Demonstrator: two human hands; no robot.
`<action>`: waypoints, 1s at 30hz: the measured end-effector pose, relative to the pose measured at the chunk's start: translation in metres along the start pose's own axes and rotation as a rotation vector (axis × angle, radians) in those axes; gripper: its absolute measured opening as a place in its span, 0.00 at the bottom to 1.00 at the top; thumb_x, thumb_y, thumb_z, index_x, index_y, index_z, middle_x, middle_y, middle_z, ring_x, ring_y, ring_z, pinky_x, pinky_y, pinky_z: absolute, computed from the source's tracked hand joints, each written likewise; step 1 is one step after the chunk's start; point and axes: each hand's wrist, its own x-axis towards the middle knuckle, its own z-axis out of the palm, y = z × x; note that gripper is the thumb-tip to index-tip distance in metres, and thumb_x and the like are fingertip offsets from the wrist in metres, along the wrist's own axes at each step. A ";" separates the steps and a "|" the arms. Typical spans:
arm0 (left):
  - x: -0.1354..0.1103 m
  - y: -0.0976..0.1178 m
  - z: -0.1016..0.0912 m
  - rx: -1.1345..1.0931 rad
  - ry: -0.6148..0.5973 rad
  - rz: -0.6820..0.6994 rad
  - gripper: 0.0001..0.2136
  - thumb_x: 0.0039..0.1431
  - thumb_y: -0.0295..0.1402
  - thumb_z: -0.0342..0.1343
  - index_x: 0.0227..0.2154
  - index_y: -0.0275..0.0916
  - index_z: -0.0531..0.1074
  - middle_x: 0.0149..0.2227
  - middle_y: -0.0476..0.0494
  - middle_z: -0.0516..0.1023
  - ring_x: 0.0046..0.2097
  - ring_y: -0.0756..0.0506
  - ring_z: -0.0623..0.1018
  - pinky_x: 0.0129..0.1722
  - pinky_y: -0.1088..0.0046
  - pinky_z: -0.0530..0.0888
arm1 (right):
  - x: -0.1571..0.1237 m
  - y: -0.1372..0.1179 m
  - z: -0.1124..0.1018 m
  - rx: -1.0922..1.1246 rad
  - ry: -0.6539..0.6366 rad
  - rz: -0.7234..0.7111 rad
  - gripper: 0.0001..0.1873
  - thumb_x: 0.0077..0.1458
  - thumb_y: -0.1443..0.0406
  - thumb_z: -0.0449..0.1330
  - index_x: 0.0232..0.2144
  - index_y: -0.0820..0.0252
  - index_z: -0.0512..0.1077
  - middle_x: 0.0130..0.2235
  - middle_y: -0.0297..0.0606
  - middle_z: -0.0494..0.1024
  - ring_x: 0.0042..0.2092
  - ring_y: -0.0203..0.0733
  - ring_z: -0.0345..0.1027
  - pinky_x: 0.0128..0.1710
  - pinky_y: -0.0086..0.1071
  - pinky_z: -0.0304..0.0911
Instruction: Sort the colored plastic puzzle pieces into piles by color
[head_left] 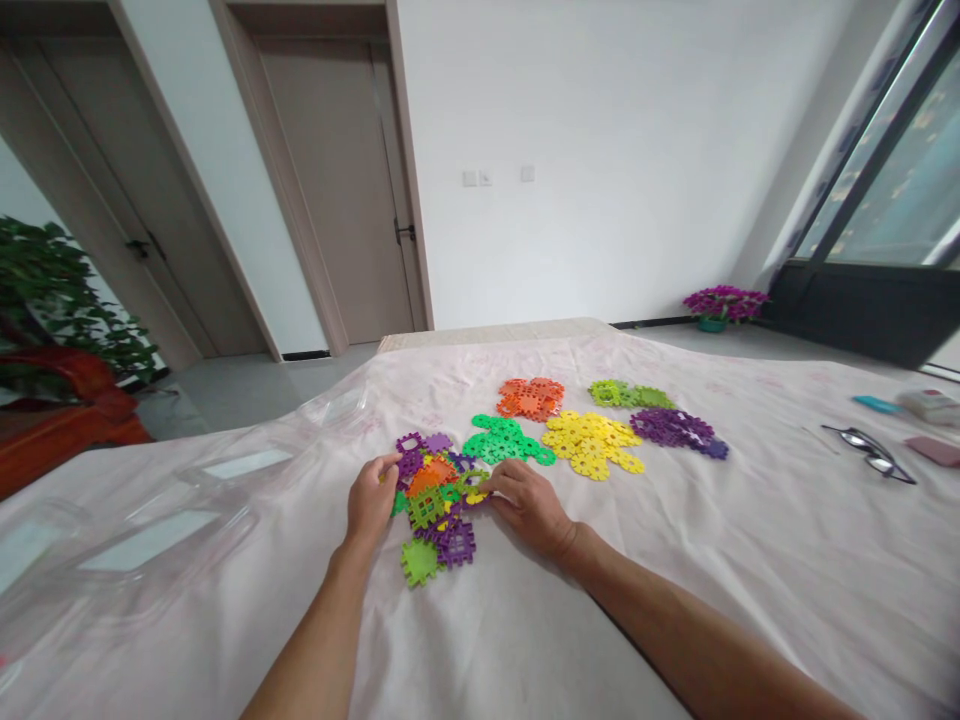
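A mixed pile of purple, green, orange and yellow plastic interlocking pieces (pixel 427 508) lies between my hands. At its left edge is my left hand (pixel 372 502), thumb and fingers closed together; a speck of yellow shows at the fingertips, too small to name. My right hand (pixel 529 502) pinches at the pile's right side, its fingertips on a yellow interlocking piece (pixel 476 496) beside a light green one. Behind the hands are sorted heaps: green discs (pixel 501 440), yellow discs (pixel 592 444), orange pieces (pixel 530 398), purple pieces (pixel 673 428) and light green pieces (pixel 631 394).
A pale cloth (pixel 735 560) with wrinkles covers the table. Clear plastic containers (pixel 150 545) lie on the left. Glasses (pixel 870 450), a blue object (pixel 877 404) and a dark red item (pixel 934 450) lie at the right. A wooden chair (pixel 67 410) stands at far left.
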 end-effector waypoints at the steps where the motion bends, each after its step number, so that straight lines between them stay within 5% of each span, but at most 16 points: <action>1: -0.001 0.000 -0.001 -0.002 0.000 0.002 0.15 0.60 0.35 0.50 0.45 0.41 0.78 0.51 0.44 0.80 0.55 0.43 0.76 0.58 0.66 0.68 | 0.000 0.000 0.000 -0.001 -0.002 0.010 0.06 0.63 0.65 0.59 0.39 0.53 0.77 0.38 0.39 0.76 0.43 0.43 0.69 0.43 0.34 0.64; 6: -0.005 0.002 -0.001 0.011 -0.021 0.048 0.14 0.60 0.35 0.49 0.42 0.42 0.78 0.49 0.44 0.80 0.53 0.43 0.76 0.57 0.66 0.69 | 0.000 -0.002 0.002 0.031 -0.020 0.033 0.02 0.61 0.65 0.61 0.34 0.56 0.72 0.37 0.38 0.76 0.40 0.41 0.69 0.40 0.31 0.63; 21: -0.005 0.001 -0.001 0.071 -0.030 0.084 0.14 0.60 0.35 0.49 0.42 0.42 0.78 0.49 0.43 0.80 0.53 0.43 0.77 0.57 0.66 0.70 | 0.001 0.000 -0.001 0.300 -0.048 0.023 0.20 0.56 0.47 0.64 0.27 0.56 0.71 0.36 0.38 0.79 0.37 0.40 0.72 0.37 0.32 0.65; 26: -0.006 0.003 -0.002 0.074 -0.034 0.078 0.14 0.60 0.35 0.49 0.42 0.42 0.78 0.49 0.44 0.80 0.53 0.43 0.77 0.56 0.67 0.70 | 0.002 0.001 0.001 0.471 -0.007 0.105 0.20 0.53 0.48 0.66 0.24 0.57 0.73 0.34 0.37 0.79 0.37 0.41 0.72 0.39 0.33 0.67; 30: -0.007 0.003 -0.001 0.066 -0.033 0.079 0.15 0.59 0.36 0.49 0.42 0.42 0.78 0.49 0.44 0.80 0.52 0.43 0.77 0.56 0.67 0.70 | 0.003 0.013 0.006 0.507 0.072 0.306 0.15 0.55 0.53 0.65 0.27 0.58 0.74 0.28 0.34 0.77 0.31 0.39 0.70 0.33 0.31 0.65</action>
